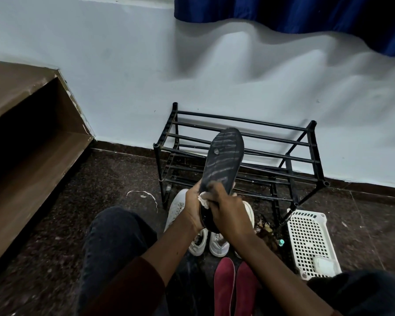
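Wears a dark maroon long sleeve (132,288) on the left arm, ending near the elbow above a bare forearm. Wears dark charcoal trousers (114,242), denim-like and faintly speckled. Leaves left hand (193,208) and right hand (228,213) bare, ungloved.

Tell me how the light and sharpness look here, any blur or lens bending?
Head view: dim, bluish light, the curtain casting wavy shadows on the wall; head view: the fingers of the right hand, pressing the cloth to the black sole that the left hand grips, are motion-blurred; head view: the skirting runs nearly straight, little lens bending.
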Tool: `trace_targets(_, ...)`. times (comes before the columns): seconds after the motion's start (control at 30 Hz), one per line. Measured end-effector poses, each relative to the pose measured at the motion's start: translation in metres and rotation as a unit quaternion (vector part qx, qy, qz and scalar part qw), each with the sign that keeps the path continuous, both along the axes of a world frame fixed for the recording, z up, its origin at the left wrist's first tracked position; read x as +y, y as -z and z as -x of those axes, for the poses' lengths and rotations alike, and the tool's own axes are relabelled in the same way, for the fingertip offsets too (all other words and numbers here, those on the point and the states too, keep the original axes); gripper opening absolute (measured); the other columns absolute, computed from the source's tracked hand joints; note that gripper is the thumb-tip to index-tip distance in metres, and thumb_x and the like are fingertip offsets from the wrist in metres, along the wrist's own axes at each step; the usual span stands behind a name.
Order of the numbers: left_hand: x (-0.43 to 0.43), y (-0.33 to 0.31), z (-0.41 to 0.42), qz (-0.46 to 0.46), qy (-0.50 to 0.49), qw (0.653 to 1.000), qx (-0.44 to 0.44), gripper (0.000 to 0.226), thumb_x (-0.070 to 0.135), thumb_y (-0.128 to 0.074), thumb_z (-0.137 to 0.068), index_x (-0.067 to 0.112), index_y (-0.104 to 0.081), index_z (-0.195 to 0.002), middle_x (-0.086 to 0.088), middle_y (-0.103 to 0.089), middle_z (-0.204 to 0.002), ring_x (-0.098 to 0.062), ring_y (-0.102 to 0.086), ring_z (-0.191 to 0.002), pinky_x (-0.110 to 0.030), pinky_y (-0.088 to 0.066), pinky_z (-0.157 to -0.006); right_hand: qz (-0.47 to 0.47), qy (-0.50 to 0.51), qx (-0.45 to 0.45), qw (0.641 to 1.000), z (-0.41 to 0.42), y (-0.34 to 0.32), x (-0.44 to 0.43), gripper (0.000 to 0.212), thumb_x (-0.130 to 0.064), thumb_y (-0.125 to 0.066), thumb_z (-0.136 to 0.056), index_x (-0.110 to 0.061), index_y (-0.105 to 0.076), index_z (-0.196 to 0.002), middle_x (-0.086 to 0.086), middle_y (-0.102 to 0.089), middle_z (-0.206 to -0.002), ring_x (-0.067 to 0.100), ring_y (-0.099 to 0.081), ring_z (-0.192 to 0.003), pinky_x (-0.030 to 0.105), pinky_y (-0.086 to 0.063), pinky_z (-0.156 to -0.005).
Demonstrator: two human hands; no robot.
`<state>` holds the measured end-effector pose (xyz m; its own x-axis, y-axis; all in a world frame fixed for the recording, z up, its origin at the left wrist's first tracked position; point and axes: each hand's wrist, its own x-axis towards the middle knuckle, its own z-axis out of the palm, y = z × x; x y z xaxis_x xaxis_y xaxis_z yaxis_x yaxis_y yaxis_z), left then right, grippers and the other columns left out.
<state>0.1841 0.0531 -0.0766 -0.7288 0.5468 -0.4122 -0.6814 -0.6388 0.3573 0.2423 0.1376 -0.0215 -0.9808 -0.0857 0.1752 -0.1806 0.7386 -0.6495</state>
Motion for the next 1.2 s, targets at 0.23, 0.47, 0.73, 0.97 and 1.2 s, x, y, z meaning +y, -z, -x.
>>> trace_targets(0.23,0.002,0.001,-0.003,0.033,0.018,0.999,-0.019,0.042,0.039,-0.046,-0.090,0.003,-0.061,-0.103,-0.012,-0.063,-0.092,-0.024,-0.066,-0.080,-0.030,-0.057,-0.072,-0.013,0.011,0.001,1.000,0.001,0.003,0.002,0.036,-0.010,-0.053,-0.090,-0.017,-0.046,-0.125,0.007,-0.070,-0.100,0.027,-0.064,-0.087,0.027,-0.044,-0.068)
trace_targets(0.47,0.013,-0.003,-0.012,0.008,0.014,1.000,-0.009,0.030,0.030,-0.051,-0.084,0.007,-0.070,-0.086,-0.010,-0.066,-0.082,-0.021,-0.067,-0.077,-0.027,-0.054,-0.074,-0.038,0.070,0.018,0.997,0.048,0.000,0.014,0.035,-0.001,-0.050,-0.087,-0.010,-0.045,-0.120,0.010,-0.070,-0.102,0.033,-0.065,-0.088,0.039,-0.052,-0.071)
trace_targets(0.73,0.006,0.004,-0.007,0.007,-0.006,1.000,-0.024,0.043,0.036,-0.036,-0.096,0.005,-0.066,-0.095,-0.016,-0.067,-0.090,-0.026,-0.068,-0.084,-0.030,-0.055,-0.076,-0.032,0.046,0.010,0.998,0.033,0.002,0.007,0.033,-0.003,-0.051,-0.087,-0.014,-0.048,-0.118,0.003,-0.070,-0.104,0.029,-0.065,-0.090,0.037,-0.051,-0.071)
trace_targets(0.97,-0.004,0.016,0.000,0.034,0.007,0.999,-0.011,0.079,0.066,-0.028,-0.090,0.001,-0.062,-0.117,-0.019,-0.065,-0.109,-0.032,-0.065,-0.098,-0.039,-0.052,-0.089,-0.013,0.027,0.013,0.999,-0.005,0.013,-0.004,0.024,-0.010,-0.053,-0.091,-0.012,-0.052,-0.115,0.002,-0.071,-0.102,0.029,-0.065,-0.085,0.032,-0.047,-0.067)
trace_targets(1.2,0.006,0.004,-0.007,0.018,0.030,0.999,0.025,0.069,0.059,-0.035,-0.092,0.006,-0.054,-0.131,-0.018,-0.057,-0.126,-0.031,-0.055,-0.116,-0.041,-0.037,-0.106,-0.093,0.066,0.037,0.993,0.019,0.007,0.011,0.022,-0.011,-0.045,-0.094,-0.008,-0.047,-0.116,0.016,-0.069,-0.089,0.036,-0.064,-0.075,0.032,-0.036,-0.053)
